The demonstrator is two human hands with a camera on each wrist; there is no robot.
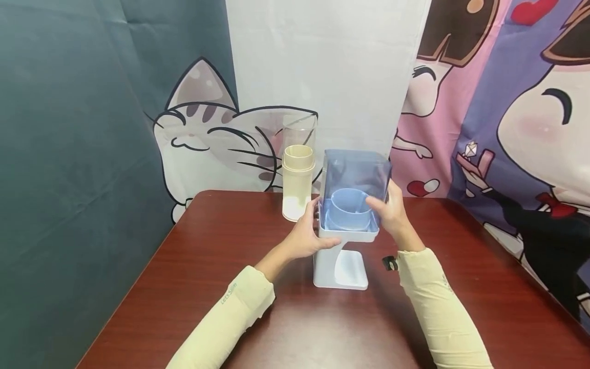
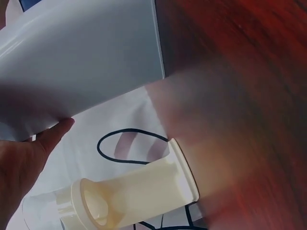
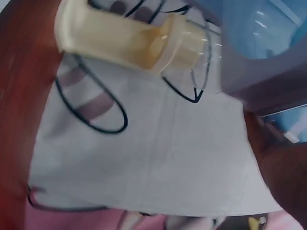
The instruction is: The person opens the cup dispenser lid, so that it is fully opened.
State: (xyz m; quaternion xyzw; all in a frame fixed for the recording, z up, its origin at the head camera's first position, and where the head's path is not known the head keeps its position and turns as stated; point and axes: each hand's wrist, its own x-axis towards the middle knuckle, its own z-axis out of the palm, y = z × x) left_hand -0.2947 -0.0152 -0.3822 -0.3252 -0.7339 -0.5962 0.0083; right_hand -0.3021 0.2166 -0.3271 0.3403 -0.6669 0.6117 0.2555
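Observation:
A gravity pet feeder stands at the middle of the table in the head view, with a see-through blue tank [image 1: 352,171] on top of a white stand [image 1: 325,266]. A round blue ring [image 1: 350,219] shows inside the tank near its bottom. My left hand [image 1: 304,237] grips the stand's upper part from the left, its thumb along the front rim. From the right, my right hand [image 1: 392,211] holds the tank, the thumb on its near face and the other fingers mostly hidden behind. In the left wrist view, fingertips press on the stand's grey-looking side [image 2: 96,57].
A cream feeder [image 1: 297,187] with a clear upper tube stands behind and left of the blue one. A small black object [image 1: 390,263] appears beside the right sleeve. Cartoon-printed cloth [image 1: 322,61] hangs behind the reddish-brown table [image 1: 221,241].

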